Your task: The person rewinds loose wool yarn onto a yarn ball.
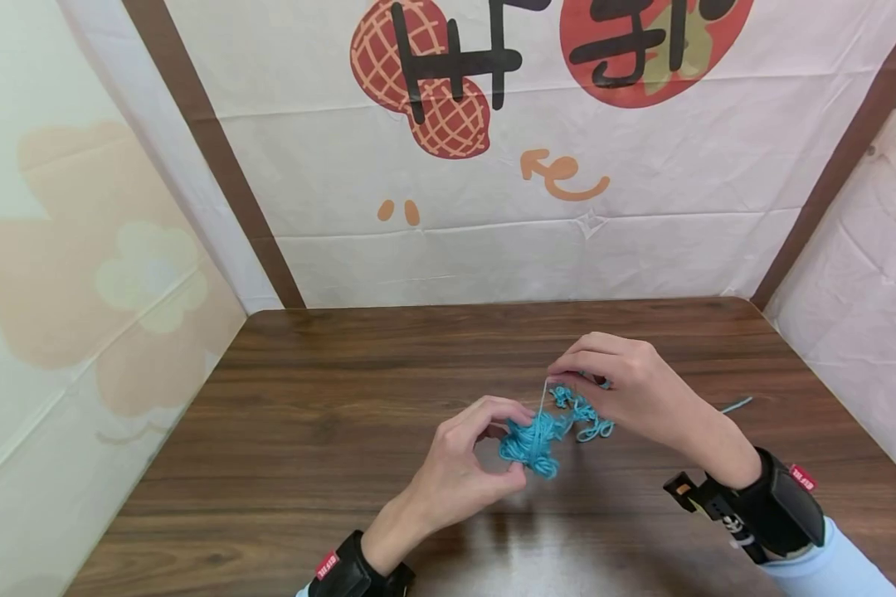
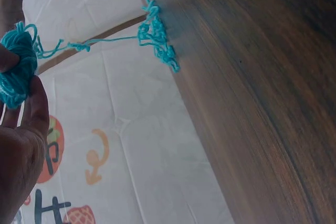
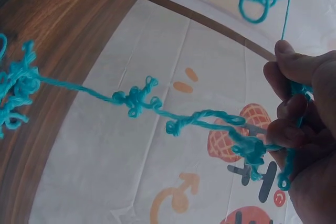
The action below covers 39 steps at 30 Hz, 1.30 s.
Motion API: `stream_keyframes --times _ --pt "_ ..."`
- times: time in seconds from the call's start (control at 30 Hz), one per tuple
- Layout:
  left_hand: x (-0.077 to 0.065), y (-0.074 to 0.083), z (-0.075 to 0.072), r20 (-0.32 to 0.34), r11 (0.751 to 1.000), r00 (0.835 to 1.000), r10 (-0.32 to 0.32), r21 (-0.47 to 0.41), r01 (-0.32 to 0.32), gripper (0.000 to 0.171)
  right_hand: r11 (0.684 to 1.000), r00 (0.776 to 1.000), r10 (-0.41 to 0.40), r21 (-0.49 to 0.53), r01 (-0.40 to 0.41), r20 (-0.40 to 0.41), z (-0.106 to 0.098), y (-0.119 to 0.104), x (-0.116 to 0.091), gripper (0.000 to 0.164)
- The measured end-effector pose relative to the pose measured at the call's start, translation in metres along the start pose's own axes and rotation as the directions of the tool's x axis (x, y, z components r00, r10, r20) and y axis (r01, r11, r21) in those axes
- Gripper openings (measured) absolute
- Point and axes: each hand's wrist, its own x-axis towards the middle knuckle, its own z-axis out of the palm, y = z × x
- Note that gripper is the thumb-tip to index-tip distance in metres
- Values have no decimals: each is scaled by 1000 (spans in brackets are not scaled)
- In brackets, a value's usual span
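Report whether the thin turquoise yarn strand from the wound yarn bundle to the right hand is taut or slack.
Taut: the strand runs straight, without sag, between the bundle and the right hand.

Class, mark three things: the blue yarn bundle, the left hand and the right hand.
Blue yarn bundle [image 1: 530,448], head view: middle of its strands.
Left hand [image 1: 451,475], head view: near the thumb's base.
Right hand [image 1: 633,384], head view: back of the hand.

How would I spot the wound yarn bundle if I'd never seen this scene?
Above the brown wooden table, find the left hand. It grips a turquoise yarn bundle. Its compactly wound shape sets it apart from the loose, knotted strand trailing from the right hand.
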Motion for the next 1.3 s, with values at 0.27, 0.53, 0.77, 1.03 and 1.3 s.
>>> stream_keyframes --times 0.27,0.53,0.77,1.03,1.3 --pt "-1 2 0 61 996 998 -25 -84 30 51 996 997 59 76 -56 -40 -1 13 -1 9" --pt "-2 5 1 73 990 997 -28 -138 38 53 987 988 148 70 -145 -41 -2 22 -5 28" --pt "-3 5 1 62 987 998 -12 -159 22 54 972 975 217 100 -212 -46 -2 26 -9 30" --pt "-4 7 3 59 979 998 -8 -202 20 54 953 957 288 104 -283 -28 -2 30 -12 25" --pt "-3 5 1 -39 893 991 -125 -441 96 51 937 940 326 97 -335 100 4 37 -20 18"
